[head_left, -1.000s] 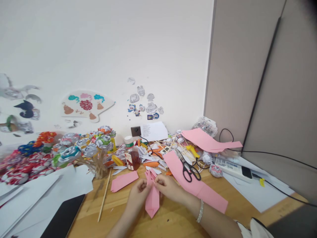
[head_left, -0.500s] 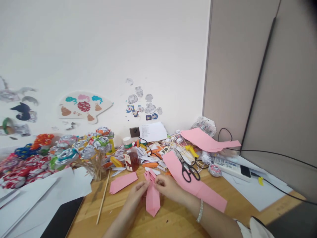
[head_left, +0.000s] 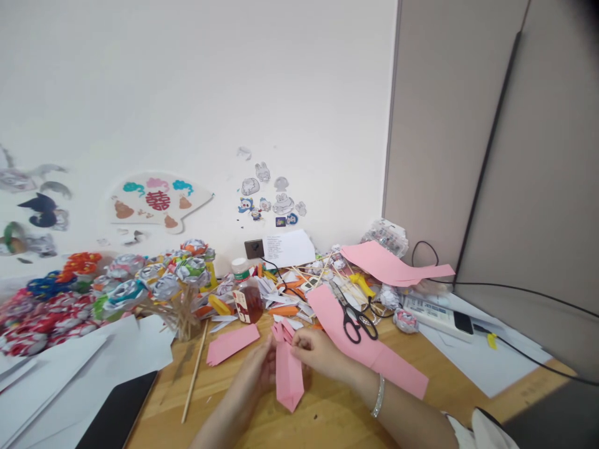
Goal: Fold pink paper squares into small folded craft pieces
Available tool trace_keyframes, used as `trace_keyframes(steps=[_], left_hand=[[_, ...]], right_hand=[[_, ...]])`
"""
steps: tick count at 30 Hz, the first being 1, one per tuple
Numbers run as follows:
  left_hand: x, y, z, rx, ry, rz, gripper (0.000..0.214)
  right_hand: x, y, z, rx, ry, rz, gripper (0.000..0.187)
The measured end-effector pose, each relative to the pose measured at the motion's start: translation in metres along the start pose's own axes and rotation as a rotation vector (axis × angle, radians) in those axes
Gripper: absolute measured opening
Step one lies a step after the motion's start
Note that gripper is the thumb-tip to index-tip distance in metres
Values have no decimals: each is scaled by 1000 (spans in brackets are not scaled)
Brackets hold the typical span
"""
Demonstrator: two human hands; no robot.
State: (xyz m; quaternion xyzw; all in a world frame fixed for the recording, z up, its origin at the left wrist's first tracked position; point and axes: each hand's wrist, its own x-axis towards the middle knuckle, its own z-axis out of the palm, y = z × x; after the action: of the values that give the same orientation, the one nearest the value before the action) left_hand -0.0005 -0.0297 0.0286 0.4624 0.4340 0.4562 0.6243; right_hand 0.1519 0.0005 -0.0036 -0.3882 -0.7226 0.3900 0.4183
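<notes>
A folded pink paper piece (head_left: 288, 374) with a pointed lower end lies on the wooden desk (head_left: 327, 424) between my hands. My left hand (head_left: 258, 373) presses against its left edge with fingers curled on the paper. My right hand (head_left: 314, 353), with a silver bracelet on the wrist, pinches the paper's upper part near the top folds. A second folded pink piece (head_left: 233, 343) lies just left of them, untouched.
A long pink strip (head_left: 369, 352) lies to the right with black scissors (head_left: 354, 319) on it. Behind are a glue bottle (head_left: 247, 299), paper flowers on sticks (head_left: 154, 284), scraps and skewers. White sheets and a dark tablet (head_left: 116, 415) are at left; a power strip (head_left: 437, 317) and cables at right.
My left hand has slid down along the pink piece's left edge and closed against it. My right hand keeps its pinch near the top. The view shifted slightly.
</notes>
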Motion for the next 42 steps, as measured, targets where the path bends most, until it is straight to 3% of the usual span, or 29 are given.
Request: trace_keyframes(steps=[3, 7, 35, 42], left_hand=[[2, 0, -4, -91, -117, -93, 28], [3, 0, -7, -85, -160, -93, 21], [5, 12, -6, 232, -84, 34, 34], [4, 11, -8, 253, -140, 13, 35]], right_hand=[[-1, -2, -1, -14, -28, -10, 9], [0, -3, -1, -27, -41, -19, 14], [-2, -9, -5, 249, -148, 94, 25], [-1, -10, -6, 261, -163, 88, 26]])
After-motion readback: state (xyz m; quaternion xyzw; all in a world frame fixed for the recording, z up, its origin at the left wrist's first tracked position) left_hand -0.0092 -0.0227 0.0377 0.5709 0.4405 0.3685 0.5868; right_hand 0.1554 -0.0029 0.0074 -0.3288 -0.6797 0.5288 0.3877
